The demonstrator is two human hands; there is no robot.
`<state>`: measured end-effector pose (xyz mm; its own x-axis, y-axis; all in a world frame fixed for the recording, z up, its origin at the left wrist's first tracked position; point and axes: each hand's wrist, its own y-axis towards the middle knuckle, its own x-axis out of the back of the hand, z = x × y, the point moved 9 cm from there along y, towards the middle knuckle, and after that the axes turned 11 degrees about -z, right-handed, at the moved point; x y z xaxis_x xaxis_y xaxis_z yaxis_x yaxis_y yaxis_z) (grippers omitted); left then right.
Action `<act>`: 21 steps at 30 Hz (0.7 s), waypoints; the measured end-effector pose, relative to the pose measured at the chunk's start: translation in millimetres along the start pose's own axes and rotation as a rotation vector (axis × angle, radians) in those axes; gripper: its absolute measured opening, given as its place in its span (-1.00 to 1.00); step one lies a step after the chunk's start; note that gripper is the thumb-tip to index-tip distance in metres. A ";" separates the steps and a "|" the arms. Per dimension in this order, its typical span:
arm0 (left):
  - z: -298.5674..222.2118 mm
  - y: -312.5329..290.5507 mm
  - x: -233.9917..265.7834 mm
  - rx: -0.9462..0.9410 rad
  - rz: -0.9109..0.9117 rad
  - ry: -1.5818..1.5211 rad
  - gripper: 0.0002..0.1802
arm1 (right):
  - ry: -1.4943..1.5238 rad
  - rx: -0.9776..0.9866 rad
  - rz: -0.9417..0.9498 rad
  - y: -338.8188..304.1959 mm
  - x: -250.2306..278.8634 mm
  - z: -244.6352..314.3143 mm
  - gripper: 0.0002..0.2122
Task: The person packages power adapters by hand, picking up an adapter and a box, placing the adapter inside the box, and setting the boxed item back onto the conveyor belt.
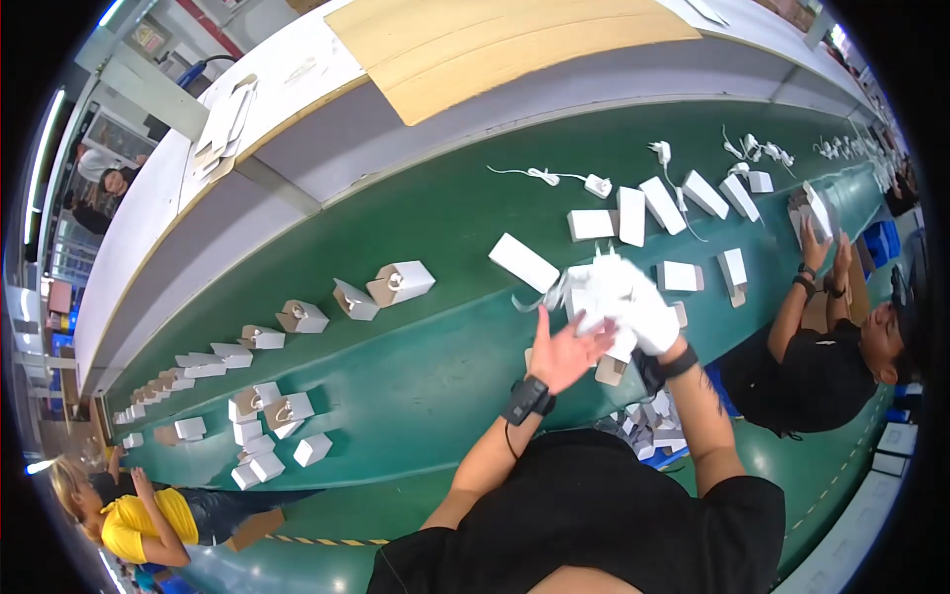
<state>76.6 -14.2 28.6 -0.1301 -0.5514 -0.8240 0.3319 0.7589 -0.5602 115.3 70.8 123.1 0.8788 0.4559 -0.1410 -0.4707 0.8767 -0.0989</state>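
Observation:
My bare left hand (568, 351) is held palm up over the green conveyor belt, its fingers spread and nothing gripped in them. Close beside and slightly above it is my right hand (641, 305) in a white glove. Its fingers blend with white items behind them, so I cannot make out whether it grips anything. A white cord (529, 303) loops out to the left of the two hands. Just beyond lies a closed white box (523, 262). Beneath my hands, a small carton (612, 370) shows its brown inner flap.
Several white boxes (630, 216) and corded white plug adapters (598, 185) lie ahead and right. Open boxes (401, 283) line the belt leftward. A bin of small white pieces (648, 426) stands by my waist. Co-workers sit right (821, 366) and left (148, 525).

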 end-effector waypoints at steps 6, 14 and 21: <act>-52.1 18.9 -4.6 -0.017 0.799 -0.252 -0.19 | 0.016 -0.030 -0.073 -66.0 -11.6 -36.5 -0.76; -50.8 -7.8 -2.0 -0.544 -0.089 0.564 -0.24 | -0.236 0.145 -0.040 -35.1 -44.2 -58.5 -0.69; -123.9 -8.2 17.9 -1.135 -0.438 2.000 -0.41 | 0.116 -0.089 -0.096 -29.8 -0.6 -98.9 -0.67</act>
<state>-44.2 12.7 8.0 -0.6684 -0.3120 0.6752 -0.3247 0.9391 0.1125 121.0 29.3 28.6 0.9073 0.3459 -0.2391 -0.3950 0.8960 -0.2030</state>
